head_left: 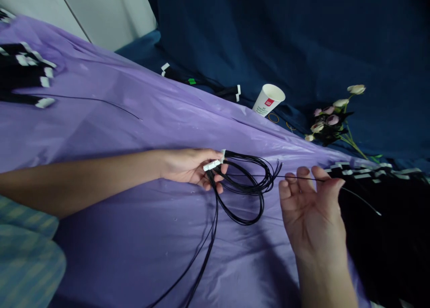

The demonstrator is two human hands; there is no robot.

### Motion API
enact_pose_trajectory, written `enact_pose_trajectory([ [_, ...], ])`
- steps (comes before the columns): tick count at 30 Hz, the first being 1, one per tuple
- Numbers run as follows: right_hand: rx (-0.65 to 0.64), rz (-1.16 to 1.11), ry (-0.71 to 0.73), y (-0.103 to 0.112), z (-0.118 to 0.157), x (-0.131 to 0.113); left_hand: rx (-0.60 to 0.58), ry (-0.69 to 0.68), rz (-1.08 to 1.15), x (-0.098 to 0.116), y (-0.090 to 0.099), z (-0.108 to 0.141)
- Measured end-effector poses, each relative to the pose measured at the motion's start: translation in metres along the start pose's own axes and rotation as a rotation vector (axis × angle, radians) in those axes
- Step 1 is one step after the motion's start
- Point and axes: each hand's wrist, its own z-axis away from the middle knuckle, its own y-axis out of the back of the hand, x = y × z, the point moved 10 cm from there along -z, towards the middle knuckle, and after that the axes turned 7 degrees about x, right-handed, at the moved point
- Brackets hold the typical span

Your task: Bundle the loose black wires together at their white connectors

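Observation:
My left hand (198, 167) holds a looped bundle of thin black cables (247, 218) by its end, where white connectors (211, 165) sit against the fingers. The loops hang out to the right, and loose cable tails run down toward the lower edge of the view. A single black wire (265, 176) stretches from the bundle to my right hand (312, 209). That hand is turned palm up, its thumb and index finger pinched on the wire. Beyond the thumb, the wire's free end slants down to a light tip. The bundle is above the purple cloth (151, 245).
Black cable bundles with white connectors lie at the left (23, 72) and as a large pile at the right (386, 218). Along the far edge stand a paper cup (268, 99) and artificial flowers (331, 119), near more cables (201, 81). A dark blue curtain (285, 34) hangs behind.

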Motion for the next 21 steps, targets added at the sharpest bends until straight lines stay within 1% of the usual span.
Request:
enact_pose_trajectory([
  [6, -0.034, -0.139, -0.104, -0.007, 0.006, 0.004, 0.012, -0.01, -0.001, -0.001, 0.002, -0.001],
  [10, -0.054, -0.092, -0.124, -0.016, 0.013, 0.004, 0.029, -0.011, -0.05, 0.0, 0.002, 0.0],
  [14, -0.054, 0.015, -0.065, -0.02, 0.016, 0.003, 0.022, -0.029, -0.089, 0.002, -0.001, 0.002],
  [17, -0.108, 0.106, -0.002, -0.022, 0.018, 0.003, 0.017, -0.049, -0.112, 0.004, -0.004, 0.003],
  [19, -0.15, 0.224, 0.069, -0.023, 0.02, 0.002, 0.022, -0.063, -0.12, 0.005, -0.005, 0.004],
  [21, -0.185, 0.406, 0.17, -0.026, 0.023, 0.0, 0.016, -0.081, -0.125, 0.006, -0.006, 0.004],
])
